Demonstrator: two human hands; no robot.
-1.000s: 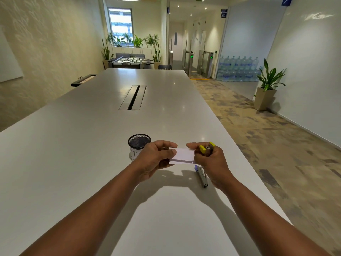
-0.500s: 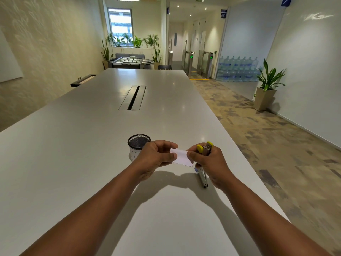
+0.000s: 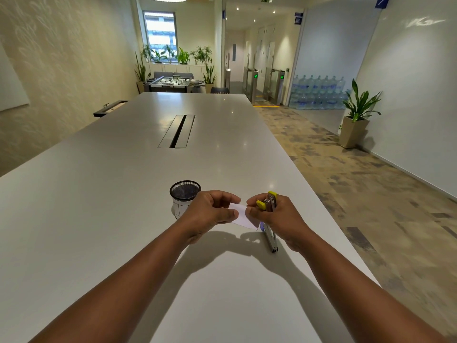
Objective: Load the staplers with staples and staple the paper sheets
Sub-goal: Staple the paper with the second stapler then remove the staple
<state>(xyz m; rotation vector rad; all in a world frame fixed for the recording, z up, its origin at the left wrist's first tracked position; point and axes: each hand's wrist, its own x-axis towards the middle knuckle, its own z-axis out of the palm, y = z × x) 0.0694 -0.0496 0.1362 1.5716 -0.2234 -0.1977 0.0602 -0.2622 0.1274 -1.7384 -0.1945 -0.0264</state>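
The left hand (image 3: 210,214) pinches the paper (image 3: 241,215), now tilted lower toward the yellow stapler (image 3: 268,204) held in the right hand's (image 3: 279,216) grip; stapling appears imminent.

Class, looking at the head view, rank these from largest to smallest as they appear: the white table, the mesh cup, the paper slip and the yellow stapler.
1. white table
2. mesh cup
3. paper slip and yellow stapler: both partly hidden by the hands, so their order is unsure.
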